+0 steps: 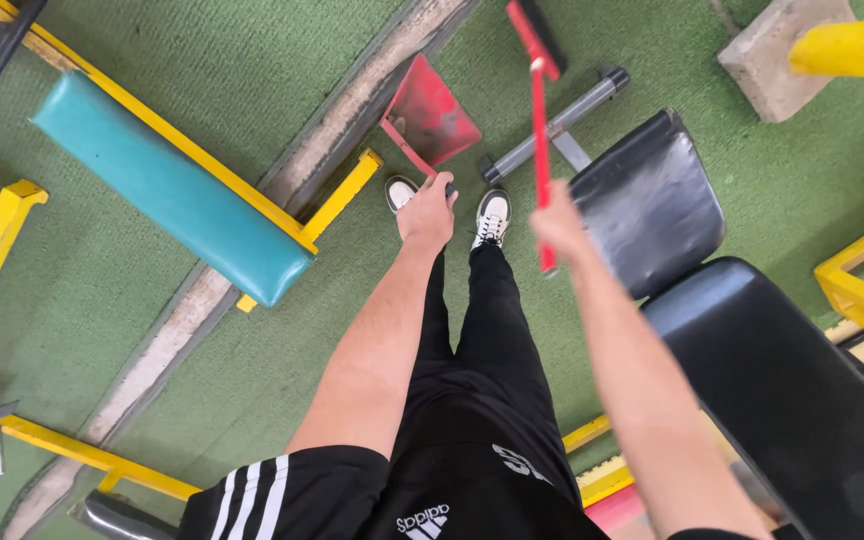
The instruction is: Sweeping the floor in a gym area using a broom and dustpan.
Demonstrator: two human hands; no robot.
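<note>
Left grip [426, 212] closed on red dustpan [430, 118] handle; right grip [558, 226] wrapped round red broom [540, 110], long axis pointing 12 o'clock.

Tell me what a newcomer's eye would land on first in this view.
First, the red broom, its long handle gripped in the right hand at centre, brush head on the green floor at the top. Beside it the left hand holds a red dustpan by the white shoes. A teal padded bench on a yellow frame stands out at upper left.
</note>
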